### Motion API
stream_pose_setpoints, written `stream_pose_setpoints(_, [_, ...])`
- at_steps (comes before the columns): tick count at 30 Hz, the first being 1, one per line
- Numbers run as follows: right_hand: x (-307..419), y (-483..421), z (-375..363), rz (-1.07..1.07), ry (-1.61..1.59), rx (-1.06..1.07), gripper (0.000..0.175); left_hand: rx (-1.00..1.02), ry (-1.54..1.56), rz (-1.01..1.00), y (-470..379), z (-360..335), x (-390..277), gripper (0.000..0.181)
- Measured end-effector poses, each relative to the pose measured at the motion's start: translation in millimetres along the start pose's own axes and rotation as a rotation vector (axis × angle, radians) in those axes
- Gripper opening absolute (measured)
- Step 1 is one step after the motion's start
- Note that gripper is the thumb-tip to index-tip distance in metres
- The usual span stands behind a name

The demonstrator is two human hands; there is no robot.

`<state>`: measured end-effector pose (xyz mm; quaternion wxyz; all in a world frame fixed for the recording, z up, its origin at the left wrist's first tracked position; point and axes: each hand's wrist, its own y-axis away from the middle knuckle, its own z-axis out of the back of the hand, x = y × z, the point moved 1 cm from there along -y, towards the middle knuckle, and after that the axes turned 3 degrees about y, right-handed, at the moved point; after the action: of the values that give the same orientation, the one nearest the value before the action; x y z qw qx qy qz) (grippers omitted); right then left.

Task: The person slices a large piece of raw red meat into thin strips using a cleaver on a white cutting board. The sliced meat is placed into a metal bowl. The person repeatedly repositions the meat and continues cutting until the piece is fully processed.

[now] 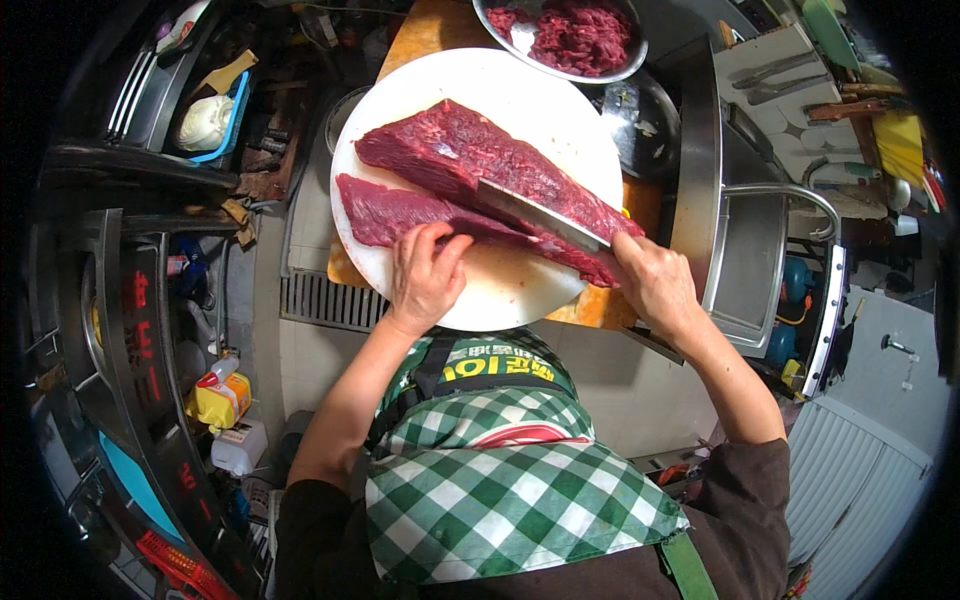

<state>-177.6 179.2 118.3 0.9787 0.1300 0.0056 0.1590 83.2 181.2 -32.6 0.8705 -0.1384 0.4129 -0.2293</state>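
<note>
A large slab of raw red meat (487, 146) lies slantwise on a round white cutting board (525, 82). Along its near side runs a flatter strip of meat (405, 214), parted from the slab at the left; towards the right the two seem joined. My right hand (656, 281) grips a knife, whose handle is hidden in the fist. The knife's blade (540, 214) points up and left, lying along the slab's near side. My left hand (431, 277) is at the strip's near edge, fingers bent and somewhat apart, fingertips touching the meat.
A steel bowl of cut meat (585, 37) stands beyond the board, with a dark metal pan (641, 124) right of it. The board rests on an orange-brown tabletop (420, 34). At right is a steel sink (746, 277); at left, a blue tray (240, 112) holds a cabbage.
</note>
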Motion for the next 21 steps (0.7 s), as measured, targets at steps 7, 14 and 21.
stream_pose_setpoints(7, [3,9,-11,-0.010,0.106,0.112,0.011,0.015,0.046,-0.074,-7,-23,-1,0.028])
stream_pose_setpoints(14, [7,4,-16,0.033,0.142,0.130,0.009,0.011,0.044,-0.086,-12,-24,-2,0.022])
stream_pose_setpoints(21, [10,-10,-21,0.058,0.142,0.184,0.014,0.020,0.070,-0.071,-8,-29,-5,0.020])
